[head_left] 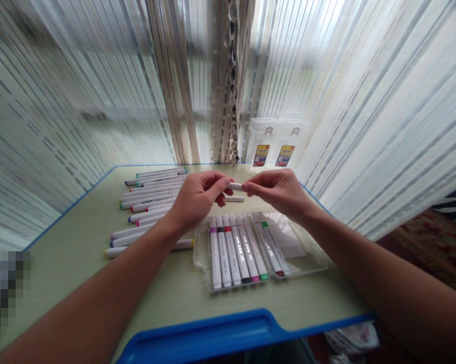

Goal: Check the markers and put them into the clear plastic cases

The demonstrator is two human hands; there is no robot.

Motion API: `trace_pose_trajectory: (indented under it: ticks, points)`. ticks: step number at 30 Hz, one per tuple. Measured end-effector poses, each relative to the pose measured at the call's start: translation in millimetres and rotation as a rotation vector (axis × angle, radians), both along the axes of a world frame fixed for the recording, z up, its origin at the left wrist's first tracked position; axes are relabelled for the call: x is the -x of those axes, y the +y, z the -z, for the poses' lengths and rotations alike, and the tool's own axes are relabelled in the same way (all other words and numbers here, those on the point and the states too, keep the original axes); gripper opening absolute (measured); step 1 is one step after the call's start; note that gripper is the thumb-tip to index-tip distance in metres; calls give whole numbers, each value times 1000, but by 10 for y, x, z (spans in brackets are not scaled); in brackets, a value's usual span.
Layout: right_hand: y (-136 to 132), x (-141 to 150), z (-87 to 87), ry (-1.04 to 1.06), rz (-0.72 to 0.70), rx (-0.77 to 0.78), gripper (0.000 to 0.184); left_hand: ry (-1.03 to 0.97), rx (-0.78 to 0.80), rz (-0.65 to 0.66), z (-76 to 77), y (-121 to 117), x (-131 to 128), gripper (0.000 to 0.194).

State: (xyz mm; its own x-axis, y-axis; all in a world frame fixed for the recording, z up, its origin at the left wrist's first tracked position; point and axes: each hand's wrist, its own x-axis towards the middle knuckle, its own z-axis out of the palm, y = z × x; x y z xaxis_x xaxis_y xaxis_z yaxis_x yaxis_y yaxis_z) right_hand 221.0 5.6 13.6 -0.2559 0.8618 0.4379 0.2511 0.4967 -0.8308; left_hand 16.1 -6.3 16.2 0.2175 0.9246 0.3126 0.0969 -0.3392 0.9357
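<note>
Between my two hands, above the table's far middle, is a white marker (pixel 235 186). My left hand (pixel 203 194) pinches one end of it, and my right hand (pixel 275 189) pinches the other; the fingers cover both ends. Just below them another white marker (pixel 235 199) lies on the table, partly hidden by my left hand. Nearer me is an open clear plastic case (pixel 237 288) with several white markers (pixel 233 253) side by side, showing purple, black, red, pink and green bands or ends. Left of my left hand, more markers (pixel 152 207) lie in a loose column.
The light green table (pixel 80 293) has a blue rim with a raised blue ledge (pixel 201 336) at the front. A clear case part with two labels (pixel 273 146) stands at the back against string curtains (pixel 129 76). A patterned rug (pixel 413 253) shows at right.
</note>
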Motion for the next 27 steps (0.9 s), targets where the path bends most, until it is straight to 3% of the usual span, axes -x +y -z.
trace_pose_trajectory:
  ticks: [16, 27]
  points:
    - [23, 0, 5, 234, -87, 180, 25, -333, 127, -90, 29, 149, 127, 16]
    - [22, -20, -29, 413, -197, 324, 19, -369, 160, -129, 19, 161, 130, 16]
